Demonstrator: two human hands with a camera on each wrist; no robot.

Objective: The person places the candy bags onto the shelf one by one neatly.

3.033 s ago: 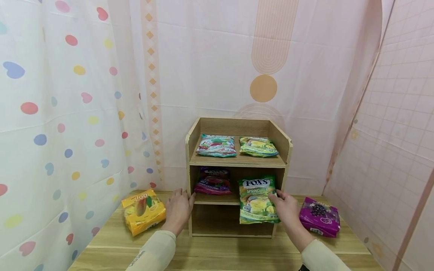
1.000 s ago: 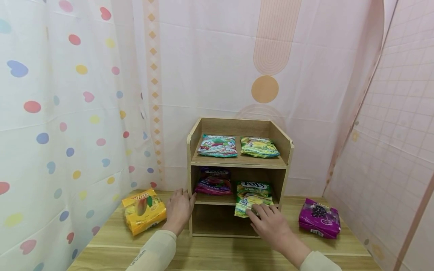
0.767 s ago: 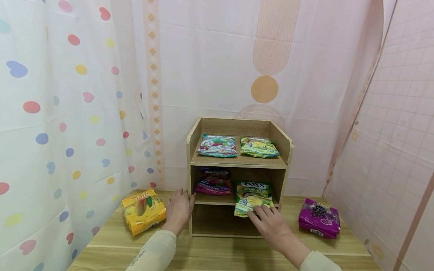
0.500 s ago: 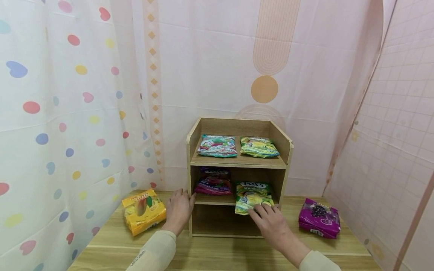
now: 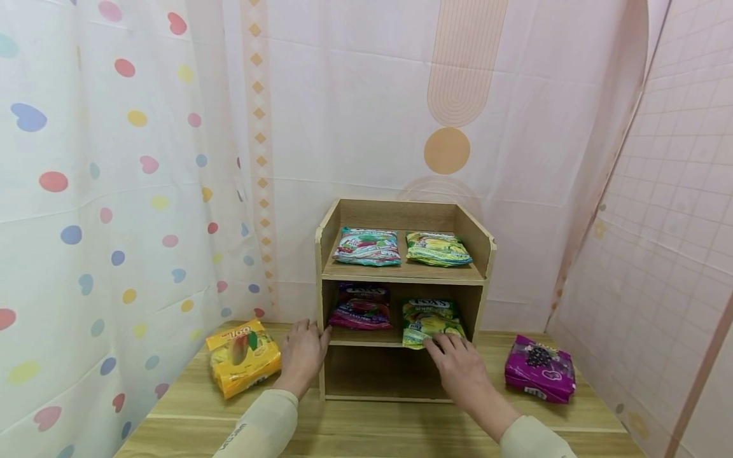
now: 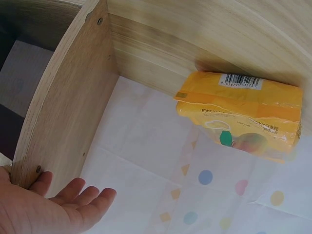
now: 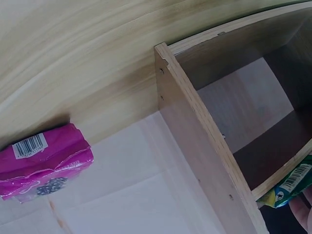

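Note:
The green Fox's Spring Tea candy bag (image 5: 426, 318) lies on the right half of the middle shelf, its near edge at the shelf front. Fingertips of my right hand (image 5: 462, 369) press against that near edge, covering its right corner. In the right wrist view, the bag's barcode end (image 7: 295, 180) shows above the shelf board, with the fingers at the frame edge. My left hand (image 5: 302, 353) rests its fingers beside the left side panel (image 6: 68, 97) of the small wooden shelf unit (image 5: 401, 273), one finger touching the panel's front edge.
A purple Fox's bag (image 5: 361, 312) sits left on the middle shelf. A teal bag (image 5: 368, 247) and a yellow-green bag (image 5: 438, 248) lie on top. A yellow mango candy pack (image 5: 243, 359) stands left of the unit, a purple grape pack (image 5: 540, 369) right, both on the wooden table (image 5: 366, 432).
My right hand first held the Spring Tea bag upright by its right side, then laid it on the middle shelf and pushed it farther back. The left hand stayed in place.

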